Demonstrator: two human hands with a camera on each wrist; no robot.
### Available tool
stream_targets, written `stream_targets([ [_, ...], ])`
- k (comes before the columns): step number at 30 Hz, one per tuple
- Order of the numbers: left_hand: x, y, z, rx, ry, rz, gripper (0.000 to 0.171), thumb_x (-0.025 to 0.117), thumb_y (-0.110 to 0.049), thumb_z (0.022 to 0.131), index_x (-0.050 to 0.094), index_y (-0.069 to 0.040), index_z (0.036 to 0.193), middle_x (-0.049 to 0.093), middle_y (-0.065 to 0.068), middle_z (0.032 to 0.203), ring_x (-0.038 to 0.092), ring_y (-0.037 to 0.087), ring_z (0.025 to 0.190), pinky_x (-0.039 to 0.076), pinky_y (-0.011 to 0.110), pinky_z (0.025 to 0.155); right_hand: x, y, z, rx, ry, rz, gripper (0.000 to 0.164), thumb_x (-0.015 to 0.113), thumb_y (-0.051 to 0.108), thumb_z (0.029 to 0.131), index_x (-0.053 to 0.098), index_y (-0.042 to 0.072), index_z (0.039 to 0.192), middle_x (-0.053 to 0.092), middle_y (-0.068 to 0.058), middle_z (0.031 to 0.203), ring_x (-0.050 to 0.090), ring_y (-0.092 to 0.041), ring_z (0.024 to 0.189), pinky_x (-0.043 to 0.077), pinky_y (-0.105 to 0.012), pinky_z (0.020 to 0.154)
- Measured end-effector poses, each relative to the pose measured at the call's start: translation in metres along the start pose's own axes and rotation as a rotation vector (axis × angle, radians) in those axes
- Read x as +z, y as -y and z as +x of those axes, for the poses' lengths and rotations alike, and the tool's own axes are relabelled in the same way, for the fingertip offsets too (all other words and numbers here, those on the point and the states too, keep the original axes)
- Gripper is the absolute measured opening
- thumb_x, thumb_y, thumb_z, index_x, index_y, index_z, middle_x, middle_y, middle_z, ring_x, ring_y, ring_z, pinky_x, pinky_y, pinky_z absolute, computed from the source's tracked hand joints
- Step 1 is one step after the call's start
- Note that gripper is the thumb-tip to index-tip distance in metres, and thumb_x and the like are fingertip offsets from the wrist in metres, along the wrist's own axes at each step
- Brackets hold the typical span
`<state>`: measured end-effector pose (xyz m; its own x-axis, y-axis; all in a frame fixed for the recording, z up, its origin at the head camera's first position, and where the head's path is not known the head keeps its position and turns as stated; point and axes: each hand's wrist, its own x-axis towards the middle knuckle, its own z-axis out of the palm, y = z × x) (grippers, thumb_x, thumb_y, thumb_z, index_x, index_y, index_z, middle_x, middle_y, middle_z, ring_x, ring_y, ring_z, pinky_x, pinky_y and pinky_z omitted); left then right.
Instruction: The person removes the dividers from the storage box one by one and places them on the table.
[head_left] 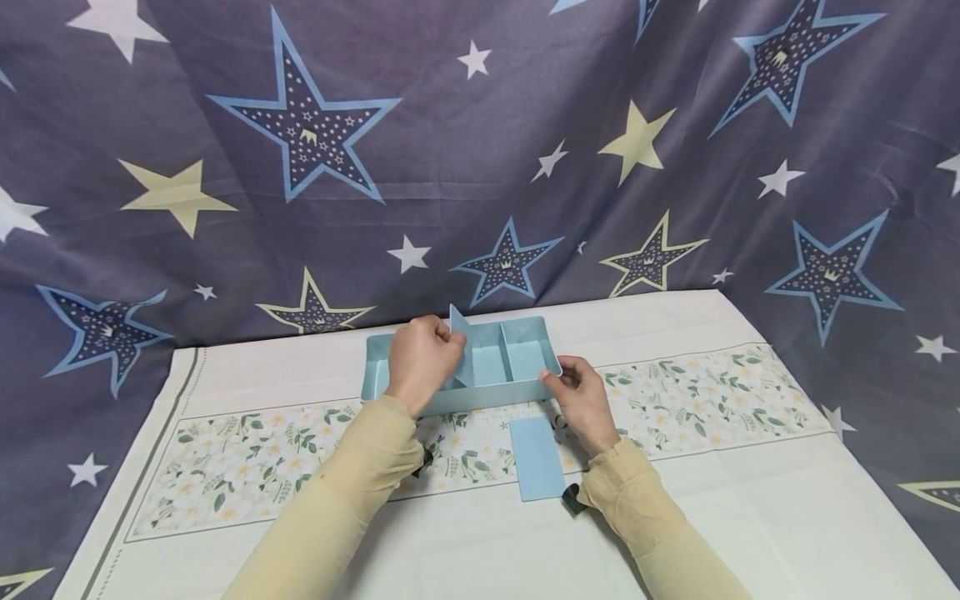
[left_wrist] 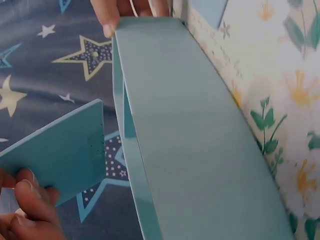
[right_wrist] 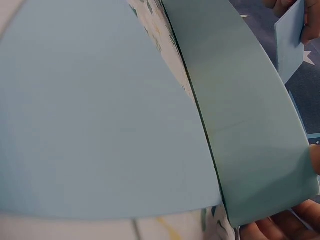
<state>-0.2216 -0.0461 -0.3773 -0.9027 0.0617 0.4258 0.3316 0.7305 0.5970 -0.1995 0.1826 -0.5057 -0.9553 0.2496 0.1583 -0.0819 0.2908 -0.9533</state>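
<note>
One divider (head_left: 506,353) stands in your box (head_left: 480,399), your left hand (head_left: 423,360) pinches another panel (left_wrist: 70,150), your right hand (head_left: 587,406) grips the box, and a loose panel (head_left: 537,459) lies unplaced.

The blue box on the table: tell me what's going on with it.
A person's left hand pinches a thin blue panel at the open top of the box, while the right hand grips the box's right end. A divider stands inside the box toward that end, and a second panel lies flat on the tablecloth in front.
</note>
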Motion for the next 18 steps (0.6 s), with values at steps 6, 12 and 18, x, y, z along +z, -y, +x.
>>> stream_targets([
  [6,0.003,-0.002,-0.010,-0.100,0.052,-0.085,0.019,0.055,-0.020,0.078,0.056,-0.016,0.059,0.053,-0.001,0.048,0.045,0.016,0.043,0.040,0.034,0.047,-0.004,0.020,-0.006,0.031,0.029,-0.011,0.056,0.063,0.042,0.080,0.048,0.003,0.117,0.053,-0.014,0.109,0.050,-0.020,0.094,0.048,-0.040,0.079],
  [12,0.006,-0.002,-0.019,-0.149,0.094,-0.138,0.019,0.054,-0.021,0.079,0.056,-0.016,0.060,0.052,0.000,0.048,0.046,0.017,0.043,0.041,0.034,0.048,-0.008,0.038,-0.011,0.072,0.055,0.011,0.048,0.063,0.029,0.082,0.046,0.001,0.118,0.052,-0.018,0.112,0.049,-0.023,0.097,0.047,-0.042,0.082],
  [18,0.006,0.000,-0.028,-0.161,0.109,-0.180,0.018,0.054,-0.020,0.080,0.056,-0.015,0.062,0.052,0.001,0.048,0.046,0.018,0.043,0.041,0.033,0.049,-0.009,0.041,-0.011,0.092,0.064,-0.003,0.048,0.062,0.027,0.083,0.046,0.001,0.119,0.051,-0.019,0.114,0.049,-0.022,0.098,0.046,-0.041,0.083],
])
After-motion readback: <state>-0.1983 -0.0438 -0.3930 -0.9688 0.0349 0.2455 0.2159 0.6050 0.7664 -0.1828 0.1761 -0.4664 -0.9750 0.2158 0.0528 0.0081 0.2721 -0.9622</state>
